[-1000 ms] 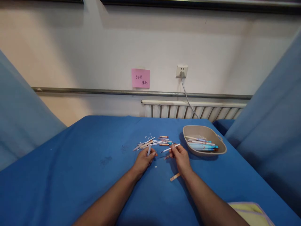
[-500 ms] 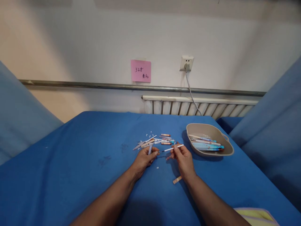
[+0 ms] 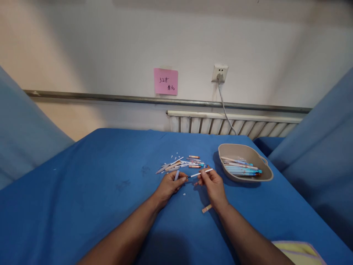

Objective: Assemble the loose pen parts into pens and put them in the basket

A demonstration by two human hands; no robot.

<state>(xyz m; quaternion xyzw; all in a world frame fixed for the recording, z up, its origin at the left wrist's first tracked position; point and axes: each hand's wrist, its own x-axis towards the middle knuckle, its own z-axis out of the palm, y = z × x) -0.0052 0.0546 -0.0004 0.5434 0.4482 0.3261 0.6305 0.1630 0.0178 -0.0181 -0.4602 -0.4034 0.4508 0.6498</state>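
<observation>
Over the blue-covered table (image 3: 91, 206), short of its far edge, fingers curled holding a pale tube (image 3: 177, 175) in the left hand (image 3: 169, 184); pinching a thin white rod (image 3: 196, 174) in the right hand (image 3: 214, 187), dark tip at the left fingertips. Might slip or bend if pushed off-line; might scatter the loose pens (image 3: 168, 168) just beyond with a stray knuckle

Bottom edge cuts yellow cloth (image 3: 298, 250); white rod (image 3: 195, 175): tip indistinct.
</observation>
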